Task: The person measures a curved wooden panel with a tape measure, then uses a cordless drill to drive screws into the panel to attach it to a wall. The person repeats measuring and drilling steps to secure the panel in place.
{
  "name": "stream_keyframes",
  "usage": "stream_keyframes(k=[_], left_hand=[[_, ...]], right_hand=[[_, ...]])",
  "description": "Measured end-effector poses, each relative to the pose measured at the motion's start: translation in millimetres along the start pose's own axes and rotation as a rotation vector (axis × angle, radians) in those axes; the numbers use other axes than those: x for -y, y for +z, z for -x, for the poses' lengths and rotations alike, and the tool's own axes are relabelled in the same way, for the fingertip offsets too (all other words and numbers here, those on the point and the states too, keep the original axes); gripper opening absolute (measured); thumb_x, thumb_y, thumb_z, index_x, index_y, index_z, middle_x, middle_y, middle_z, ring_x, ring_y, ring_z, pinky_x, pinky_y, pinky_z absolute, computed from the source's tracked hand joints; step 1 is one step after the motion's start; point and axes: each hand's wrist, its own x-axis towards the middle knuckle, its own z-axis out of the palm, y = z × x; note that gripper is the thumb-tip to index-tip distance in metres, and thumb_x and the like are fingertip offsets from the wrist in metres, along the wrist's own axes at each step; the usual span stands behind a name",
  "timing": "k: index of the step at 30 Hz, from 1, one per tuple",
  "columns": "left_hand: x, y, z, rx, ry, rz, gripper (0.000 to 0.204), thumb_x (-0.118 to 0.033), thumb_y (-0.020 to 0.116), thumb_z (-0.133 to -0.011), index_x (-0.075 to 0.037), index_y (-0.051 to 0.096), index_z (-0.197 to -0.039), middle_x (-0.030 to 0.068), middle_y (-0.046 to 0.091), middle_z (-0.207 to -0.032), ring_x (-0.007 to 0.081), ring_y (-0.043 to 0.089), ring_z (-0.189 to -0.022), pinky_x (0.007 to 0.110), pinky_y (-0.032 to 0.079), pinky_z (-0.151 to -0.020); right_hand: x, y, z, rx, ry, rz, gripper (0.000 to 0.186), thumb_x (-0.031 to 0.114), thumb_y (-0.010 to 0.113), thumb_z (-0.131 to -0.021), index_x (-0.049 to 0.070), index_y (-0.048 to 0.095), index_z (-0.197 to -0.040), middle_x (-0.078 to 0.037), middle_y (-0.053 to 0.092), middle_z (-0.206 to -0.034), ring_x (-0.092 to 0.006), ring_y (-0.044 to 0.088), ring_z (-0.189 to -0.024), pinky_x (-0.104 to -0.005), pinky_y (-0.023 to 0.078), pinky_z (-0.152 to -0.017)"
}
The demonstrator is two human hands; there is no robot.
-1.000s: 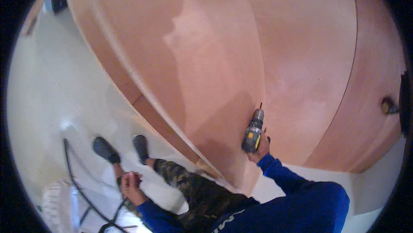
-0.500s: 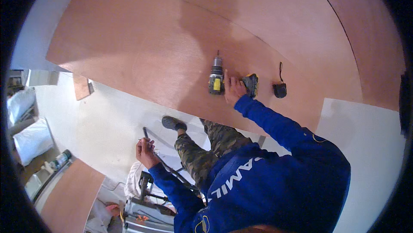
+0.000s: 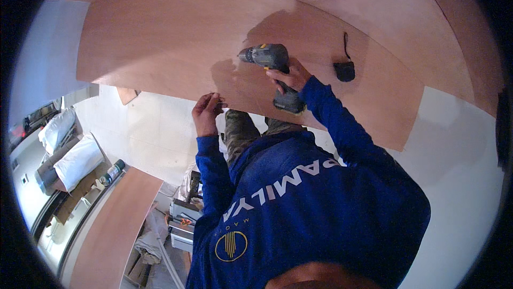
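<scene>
My right hand (image 3: 294,77) is wrapped round the grip of a dark cordless drill (image 3: 272,55) with yellow accents. The drill is raised over a reddish-brown plywood sheet (image 3: 155,38), its chuck pointing left. At the sheet's near edge, my left hand (image 3: 207,111) has its thumb and fingers pinched together; whatever is between them is too small to name. A black tape measure (image 3: 345,71) with a wrist loop lies on the sheet to the right of the drill.
Another board (image 3: 115,225) stands at the lower left, near a dark green bottle (image 3: 112,171) and white sacks (image 3: 79,162). A grey toolbox (image 3: 181,224) sits below my left arm. White floor (image 3: 149,123) shows left of my legs.
My right hand has lifted the drill off the sheet and turned it from pointing away to pointing left. My left hand has moved up and right to the sheet's near edge.
</scene>
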Motion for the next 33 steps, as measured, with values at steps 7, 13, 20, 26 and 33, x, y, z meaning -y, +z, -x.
stream_keyframes(k=[7, 13, 20, 26, 33], left_hand=[[-21, 39, -101, 0.328, -0.181, -0.013, 0.023, -0.022, 0.066, -0.097, -0.001, 0.068, -0.107, 0.0102, 0.073, -0.095, 0.0218, 0.071, -0.079, 0.03, 0.055, -0.067], [-11, 79, -205, 0.395, -0.088, -0.008, 0.022, -0.022, 0.059, -0.102, -0.002, 0.067, -0.107, 0.0071, 0.07, -0.092, 0.0192, 0.068, -0.078, 0.031, 0.056, -0.072], [-6, 141, -246, 0.422, 0.055, 0.18, 0.023, -0.025, 0.056, -0.104, -0.004, 0.066, -0.105, 0.0062, 0.068, -0.095, 0.0199, 0.065, -0.089, 0.036, 0.054, -0.081], [-18, 165, -277, 0.547, -0.301, 0.545, 0.022, -0.027, 0.058, -0.102, -0.007, 0.065, -0.101, 0.0054, 0.067, -0.091, 0.0199, 0.063, -0.083, 0.036, 0.052, -0.075], [-25, 169, -288, 0.535, -0.283, 0.555, 0.02, -0.03, 0.061, -0.101, -0.011, 0.066, -0.103, 0.0029, 0.067, -0.097, 0.0187, 0.063, -0.089, 0.035, 0.051, -0.082]], right_hand=[[8, 25, -12, -0.177, 0.002, -0.177, 0.017, 0.018, 0.069, -0.094, 0.002, 0.063, -0.099, -0.006, 0.063, -0.072, -0.0141, 0.059, -0.053, -0.0296, 0.048, -0.049], [6, 40, -17, -0.357, -0.123, 0.069, 0.02, 0.016, 0.071, -0.091, 0.003, 0.065, -0.104, -0.006, 0.067, -0.077, -0.0166, 0.063, -0.062, -0.0329, 0.052, -0.06], [29, 38, -53, -0.561, -0.249, 0.322, 0.029, 0.014, 0.075, -0.084, 0.005, 0.069, -0.11, -0.014, 0.075, -0.099, -0.0253, 0.072, -0.091, -0.0379, 0.055, -0.085], [41, 17, -77, -0.549, -0.254, 0.35, 0.024, 0.012, 0.073, -0.087, 0.004, 0.068, -0.109, -0.009, 0.072, -0.098, -0.0228, 0.07, -0.089, -0.0349, 0.054, -0.083], [50, 15, -92, -0.573, -0.099, 0.342, 0.022, 0.011, 0.074, -0.087, 0.004, 0.066, -0.107, -0.007, 0.071, -0.093, -0.0201, 0.067, -0.082, -0.0356, 0.055, -0.078]])
